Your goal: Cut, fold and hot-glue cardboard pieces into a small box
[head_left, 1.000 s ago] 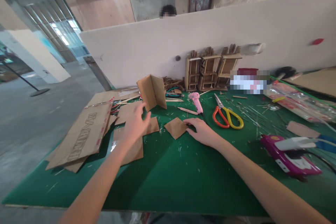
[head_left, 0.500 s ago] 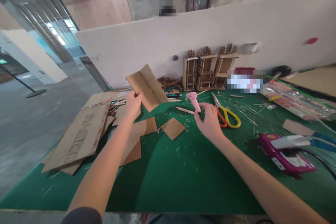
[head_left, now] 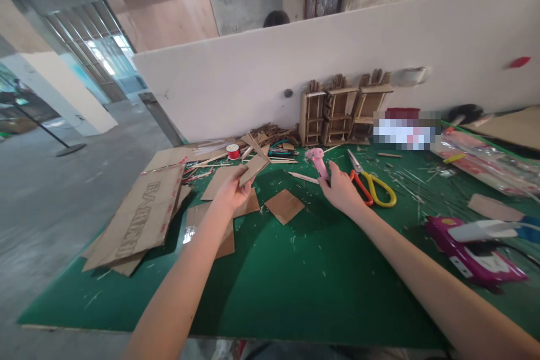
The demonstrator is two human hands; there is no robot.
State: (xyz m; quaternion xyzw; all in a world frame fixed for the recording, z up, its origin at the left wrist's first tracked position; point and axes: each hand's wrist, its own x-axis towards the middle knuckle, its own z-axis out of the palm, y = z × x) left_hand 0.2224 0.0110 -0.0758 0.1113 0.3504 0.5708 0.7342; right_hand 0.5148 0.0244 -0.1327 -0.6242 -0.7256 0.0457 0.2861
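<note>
My left hand (head_left: 235, 191) is closed on a folded piece of brown cardboard (head_left: 255, 170), held up above the table and turned nearly edge-on. Its fold and far side are mostly hidden. My right hand (head_left: 341, 188) has its thumb and fingers at the handle of a small pink hot glue gun (head_left: 319, 164), whose nozzle end points left. Beside the glue gun lies a thin pale pointed stick (head_left: 302, 178). A square cardboard piece (head_left: 285, 206) rests on the green table between my hands. Scissors (head_left: 371, 183) with red and yellow handles lie just right of my right hand.
Large cardboard sheets (head_left: 130, 219) are stacked at the left. A red spool (head_left: 233, 151) and scraps lie at the back, near upright cardboard structures (head_left: 333, 115) against the white partition (head_left: 236, 84). A magenta power strip (head_left: 476, 256) with plugs and cables sits right.
My left hand has moved right and slightly down, tilting the cardboard from a broad open face to nearly edge-on. The red spool has come into sight. My right hand stays at the glue gun.
</note>
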